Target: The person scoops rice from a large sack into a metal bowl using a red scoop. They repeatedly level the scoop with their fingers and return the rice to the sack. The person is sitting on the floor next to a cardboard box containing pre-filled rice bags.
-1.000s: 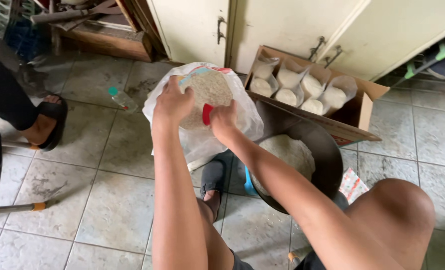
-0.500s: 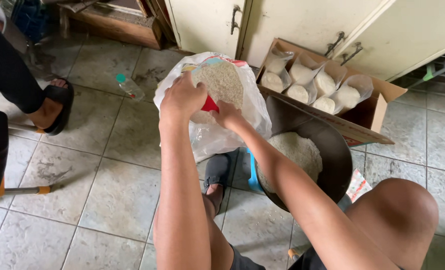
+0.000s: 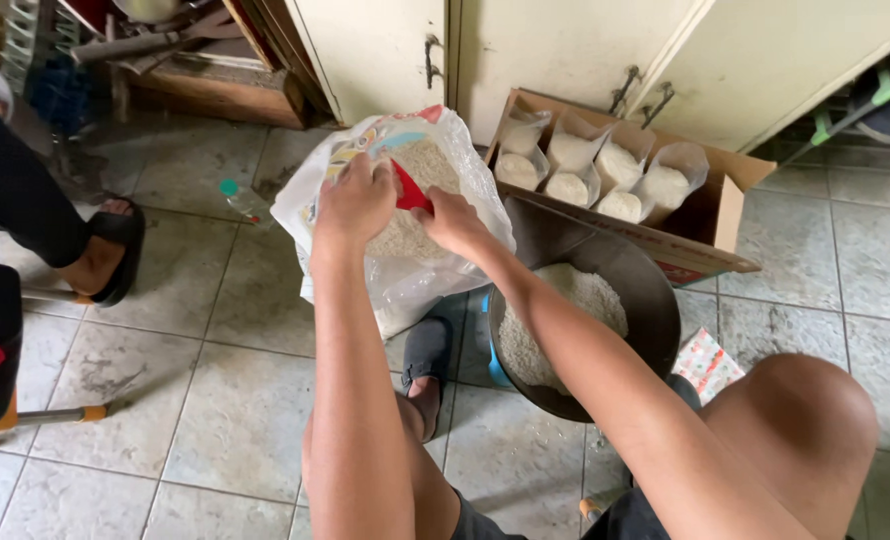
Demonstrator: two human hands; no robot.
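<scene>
Clear plastic rice sack (image 3: 405, 270) upright on floor, mouth open; red scoop (image 3: 411, 190) inside, over white rice.

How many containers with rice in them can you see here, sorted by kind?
Small clear bags in the cardboard box: 6
Large plastic sack, held by both hands: 1
Dark round pan: 1
Total: 8

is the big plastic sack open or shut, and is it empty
Open and not empty. The left hand holds the plastic sack mouth wide, white grain shows inside, and the right hand dips a red scoop in.
</scene>
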